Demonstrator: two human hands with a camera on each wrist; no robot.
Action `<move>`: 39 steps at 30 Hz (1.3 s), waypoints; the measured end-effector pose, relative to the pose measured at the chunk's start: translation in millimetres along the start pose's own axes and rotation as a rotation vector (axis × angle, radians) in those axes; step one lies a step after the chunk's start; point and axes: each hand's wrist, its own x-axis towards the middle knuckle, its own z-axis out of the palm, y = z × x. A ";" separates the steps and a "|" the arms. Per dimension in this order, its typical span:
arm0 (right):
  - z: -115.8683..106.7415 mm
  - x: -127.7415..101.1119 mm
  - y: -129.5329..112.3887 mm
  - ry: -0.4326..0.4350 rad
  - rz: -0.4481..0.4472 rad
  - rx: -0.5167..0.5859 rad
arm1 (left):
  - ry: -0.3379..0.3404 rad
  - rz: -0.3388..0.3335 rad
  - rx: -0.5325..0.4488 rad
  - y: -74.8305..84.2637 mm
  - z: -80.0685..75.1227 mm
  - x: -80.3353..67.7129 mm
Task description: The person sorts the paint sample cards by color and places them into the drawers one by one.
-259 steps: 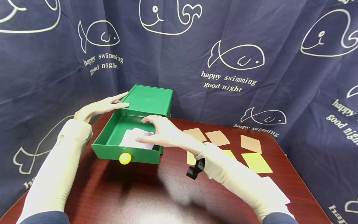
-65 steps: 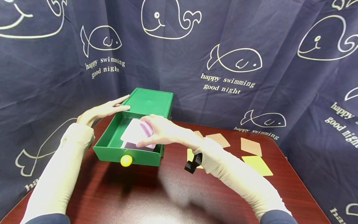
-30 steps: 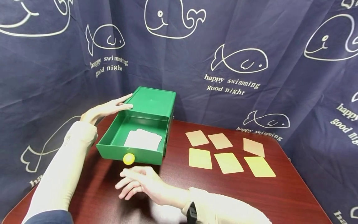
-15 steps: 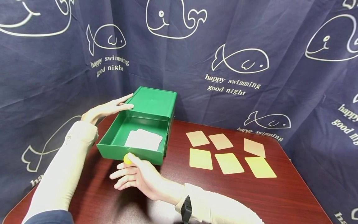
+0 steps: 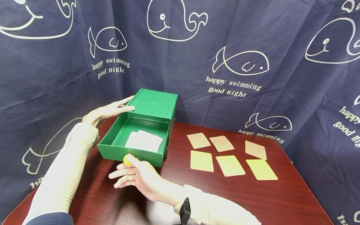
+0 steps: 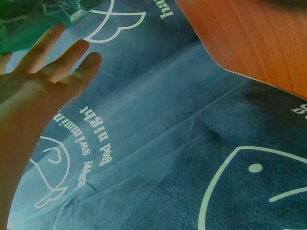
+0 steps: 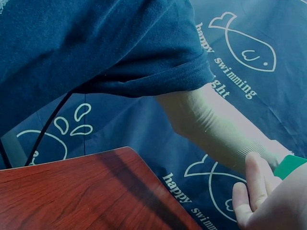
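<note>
A green box (image 5: 153, 101) stands on the table with its drawer (image 5: 112, 149) pulled out towards me. Several white cards (image 5: 144, 141) lie overlapped in the drawer's front part. My left hand (image 5: 108, 110) rests with fairly straight fingers on the box's left top edge; the left wrist view shows those fingers (image 6: 67, 60) stretched beside the green plastic. At the drawer front, my right hand (image 5: 143, 178) has thumb and forefinger at the round yellow knob (image 5: 126, 160), pinching it, while its other fingers spread to the left. Part of the knob is hidden by the thumb.
Right of the box, three tan cards (image 5: 222, 143) lie in a back row and three yellow cards (image 5: 230, 165) in a front row. The dark red wooden table (image 5: 225, 197) ends at a blue printed curtain (image 5: 191, 72) behind and on both sides.
The right hand let go of white cards inside the drawer, came out over its front and took the yellow knob. White cards formerly on the table's right are gone. The left hand stayed.
</note>
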 end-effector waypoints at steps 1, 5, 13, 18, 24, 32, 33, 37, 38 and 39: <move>0.0 0.3 0.0 -0.001 0.000 -0.002 | -0.001 0.002 -0.001 -0.2 -0.1 -0.2; -0.3 2.2 -0.4 0.001 -0.003 -0.011 | 0.002 0.003 0.006 0.2 0.0 -1.1; -2.4 6.2 -2.3 0.014 -0.007 -0.040 | -0.007 -0.012 0.010 4.8 -0.2 -2.9; -4.7 9.9 -3.5 0.025 -0.020 -0.069 | -0.010 -0.015 0.021 6.4 -0.9 -2.5; -6.8 13.7 -3.9 0.049 -0.025 -0.081 | -0.005 -0.016 0.064 4.4 -2.2 -1.3; -10.4 17.7 -4.4 0.069 -0.041 -0.094 | -0.007 -0.006 0.065 4.4 -1.4 0.7; -11.0 18.2 -4.8 0.072 -0.041 -0.094 | -0.009 -0.005 0.057 4.0 -1.4 0.7; -13.4 20.3 -6.0 0.081 -0.043 -0.097 | -0.019 0.001 0.041 3.7 -1.5 0.0; -13.9 20.8 -6.5 0.079 -0.044 -0.098 | -0.019 -0.001 0.037 3.7 -1.5 -0.2; -14.5 21.3 -6.8 0.078 -0.046 -0.099 | -0.020 0.004 0.035 3.8 -1.6 -0.5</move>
